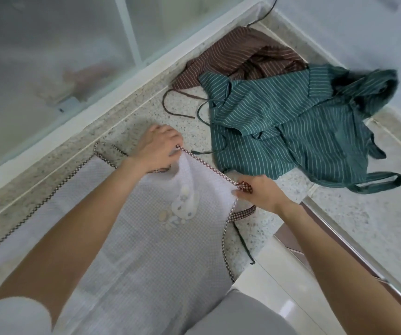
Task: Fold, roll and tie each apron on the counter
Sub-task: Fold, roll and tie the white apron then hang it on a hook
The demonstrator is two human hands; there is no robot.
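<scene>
Fingers of the left hand [157,147] were curled over the far left corner of the white apron [131,238], pinching the checked red-and-white trim [206,165] where it met the cloth, while the right hand [258,193] pinched the same trim at the near right corner, a small bunch of checked strap gathered at its fingertips. Between the two hands the trimmed top edge was held taut and slightly raised above the speckled stone counter [146,110], with the rest of the white apron spread flat toward the person and hanging over the counter's front edge. A pale printed motif [182,206] could be seen on the cloth below the raised edge, but it was too blurred to be identified. The tips of the left fingers were hidden beneath the hand, so the exact grip could not be made out. Beyond the right hand, a green striped apron [298,131] lay crumpled on the counter, just apart from the white one, partly overlapping a brown striped apron [238,56] bunched in the corner behind it. Thin ties from both striped aprons trailed across the stone. The lower part of the white apron was cut off by the frame and the forearms.
</scene>
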